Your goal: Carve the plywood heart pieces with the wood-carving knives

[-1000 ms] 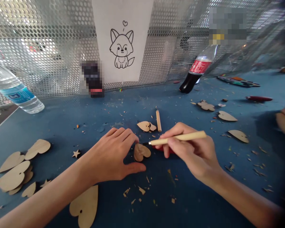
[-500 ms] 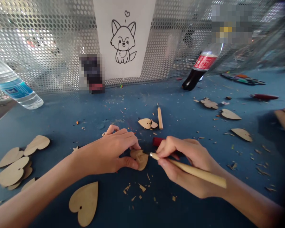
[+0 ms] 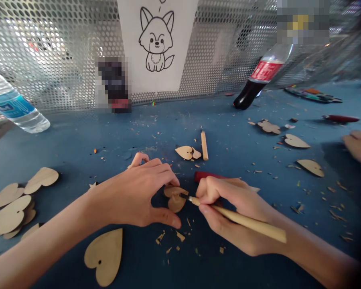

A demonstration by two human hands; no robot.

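Pinched tightly in the right hand (image 3: 233,212), a pale wooden-handled carving tool (image 3: 246,222) touches its tip to a small plywood heart (image 3: 176,202) lying on the blue worktable (image 3: 78,140). The left hand (image 3: 138,196) straddles that heart, fingertips and thumb bearing on it. A red-handled tool (image 3: 206,176) lies just beyond the right hand.

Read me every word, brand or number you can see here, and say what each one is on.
Blue label on the water bottle: markings too small to read.
Red label on the dark soda bottle: white lettering too blurred to read.
Pixelated object: unreadable.
White paper: fox drawing, no words.
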